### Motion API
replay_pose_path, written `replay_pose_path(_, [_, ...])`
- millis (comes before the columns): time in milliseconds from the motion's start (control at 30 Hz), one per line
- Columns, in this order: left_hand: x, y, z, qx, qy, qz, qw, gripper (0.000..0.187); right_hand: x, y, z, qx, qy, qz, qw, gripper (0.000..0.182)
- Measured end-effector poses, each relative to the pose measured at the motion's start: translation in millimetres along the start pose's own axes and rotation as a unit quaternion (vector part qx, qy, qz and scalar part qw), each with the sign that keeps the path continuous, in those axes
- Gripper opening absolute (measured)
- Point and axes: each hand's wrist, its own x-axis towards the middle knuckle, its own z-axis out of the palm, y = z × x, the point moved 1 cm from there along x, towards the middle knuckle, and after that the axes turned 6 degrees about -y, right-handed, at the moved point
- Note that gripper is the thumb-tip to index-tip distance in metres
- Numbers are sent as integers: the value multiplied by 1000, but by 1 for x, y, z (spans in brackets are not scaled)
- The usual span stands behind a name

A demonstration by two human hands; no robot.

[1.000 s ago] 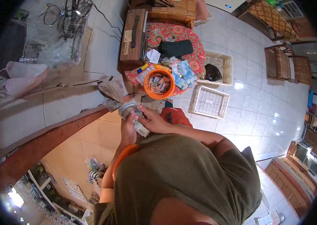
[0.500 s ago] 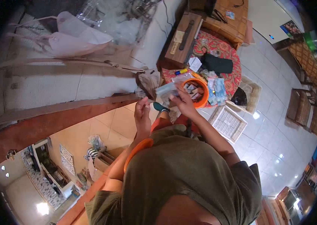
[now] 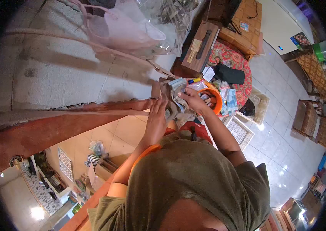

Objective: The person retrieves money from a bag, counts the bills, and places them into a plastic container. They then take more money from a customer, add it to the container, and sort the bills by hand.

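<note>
1. Head view: your left hand (image 3: 156, 117) is at the centre of the frame, fingers stretched out and together, palm pressed against the side of a grey-brown pouch (image 3: 167, 96).
2. Your right hand (image 3: 191, 99) sits at 3 o'clock from the left one, just across the pouch, its fingers pinched on a bundle of notes (image 3: 177, 85) at the pouch's mouth. Whether the notes are partly inside the pouch is hard to tell; the fold of cloth hides their lower end.
3. The pouch hangs from a strap (image 3: 93, 48) that runs off toward 10 o'clock across the pale wall (image 3: 55, 77).
4. An orange bowl (image 3: 217, 101) lies just at 3 o'clock of your right hand, touching its knuckles in this view, with small packets inside.
5. The bowl stands on a red patterned table (image 3: 228, 57). On it, at 1 o'clock from the bowl, lies a black purse (image 3: 230, 74); at 12 o'clock a brown box (image 3: 203, 46).
6. More notes (image 3: 230, 101) lie beside the bowl at its 3 o'clock.
7. A white basket (image 3: 239, 131) sits on the tiled floor at 5 o'clock of the bowl.
8. Clear plastic bags (image 3: 132, 27) hang at 12 o'clock above the hands.
</note>
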Motion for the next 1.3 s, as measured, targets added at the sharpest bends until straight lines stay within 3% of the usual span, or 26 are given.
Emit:
replay_pose_path(33, [0,-4,5,63,-38,17,997,48,-3,7,-7,-2,5,-2,1000,15])
replay_pose_path(67, [-1,-7,10,125,-77,34,989,49,-7,15,-16,92,-1,5,996,15])
replay_pose_path(100, [-3,-5,11,123,-79,39,988,49,-13,13,-18,186,-6,11,982,15])
replay_pose_path(167, [-7,-3,16,83,-217,-23,972,54,-25,8,-26,220,19,14,975,11])
replay_pose_path(300, [-8,18,21,42,-152,33,987,47,-40,3,-33,319,36,-26,947,11])
replay_pose_path(367, [-7,19,22,7,-185,-47,982,38,-47,-4,-29,367,76,-9,927,9])
replay_pose_path(433, [-9,22,24,16,-147,-17,989,28,-47,-3,-33,352,120,-9,928,11])
replay_pose_path(500, [-13,24,24,-110,-136,-145,974,24,-48,-7,-43,217,125,-44,967,16])
replay_pose_path(533, [-16,21,29,-110,-132,-149,974,24,-53,-10,-53,24,174,-4,984,21])
replay_pose_path(567, [-21,14,36,-179,-95,-142,969,24,-61,-11,-57,25,170,-3,985,21])
replay_pose_path(600, [-23,10,39,-247,-57,-133,958,23,-74,-29,-50,19,140,-1,990,22])
replay_pose_path(667, [-25,12,39,-232,-51,-136,962,24,-99,-69,-24,-22,34,49,998,28])
replay_pose_path(733, [-27,15,38,-217,-51,-140,965,25,-106,-81,3,-290,-102,35,951,32])
replay_pose_path(767, [-27,18,36,-194,-12,-90,977,24,-101,-69,16,-277,-152,-97,944,31])
replay_pose_path(833, [-28,25,32,-169,29,-42,984,23,-88,-50,35,-283,-145,-197,927,25])
replay_pose_path(933, [-36,25,31,-293,7,-138,946,20,-90,-61,49,-275,-161,-167,933,20])
replay_pose_path(1033, [-46,6,48,-357,29,-121,926,24,-91,-48,49,-268,-125,-212,931,18])
replay_pose_path(1100, [-48,-8,58,-394,29,-94,914,31,-90,-49,38,-294,-64,-193,934,19])
replay_pose_path(1167, [-64,-44,71,-451,-108,-142,875,36,-76,-46,14,-331,87,-126,931,16])
replay_pose_path(1200, [-61,-34,66,-452,-112,-142,874,36,-65,-43,0,-331,91,-124,931,16])
replay_pose_path(1267, [-54,-7,44,-491,-164,-230,824,30,-40,-34,-25,-153,153,-97,972,17])
replay_pose_path(1300, [-52,-3,46,-489,-161,-232,826,30,-38,-29,-30,-149,149,-98,973,17])
